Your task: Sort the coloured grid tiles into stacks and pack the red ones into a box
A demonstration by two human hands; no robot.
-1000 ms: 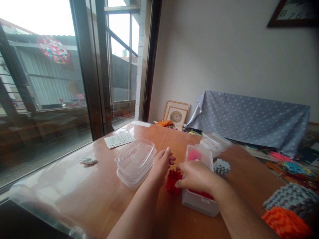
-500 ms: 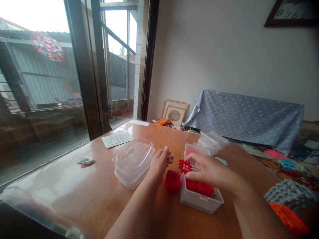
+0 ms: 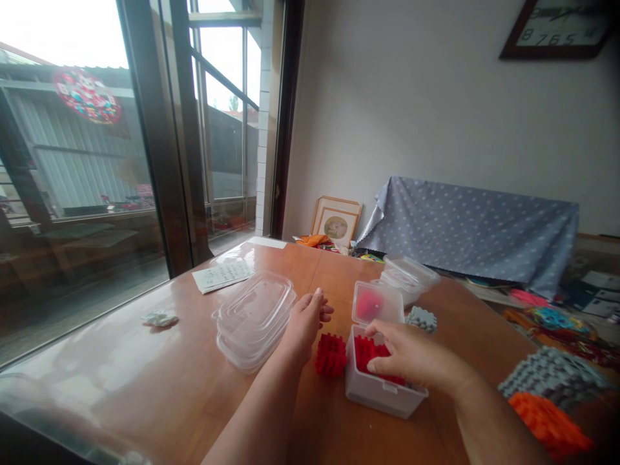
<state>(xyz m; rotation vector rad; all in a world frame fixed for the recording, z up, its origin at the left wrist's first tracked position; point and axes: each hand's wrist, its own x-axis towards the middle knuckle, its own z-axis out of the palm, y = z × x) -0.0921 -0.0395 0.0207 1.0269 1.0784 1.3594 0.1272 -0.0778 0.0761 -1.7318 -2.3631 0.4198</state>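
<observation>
My left hand (image 3: pixel 310 316) hovers over the table beside the stacked clear lids, thumb up and fingers loosely bent, with nothing visible in it. Below and to its right stands a block of stacked red plastic lattice pieces (image 3: pixel 331 355). Over a translucent plastic box (image 3: pixel 382 399) is my right hand (image 3: pixel 400 352), thumb and fingers around a red lattice piece (image 3: pixel 364 349) at the box's left end. More red pieces lie in the box, partly hidden by that hand.
Clear lids (image 3: pixel 256 310) are stacked left of my left hand. Behind the box sit an upright lid (image 3: pixel 378 302), grey pieces (image 3: pixel 420 319) and clear containers (image 3: pixel 411 274). Grey stacks (image 3: pixel 547 378) and an orange stack (image 3: pixel 547 420) stand at right; papers (image 3: pixel 221 278) lie farther left.
My right hand has lowered the red lattice piece from above the box's left edge down into the box. The view has shifted slightly; my left hand stays in place.
</observation>
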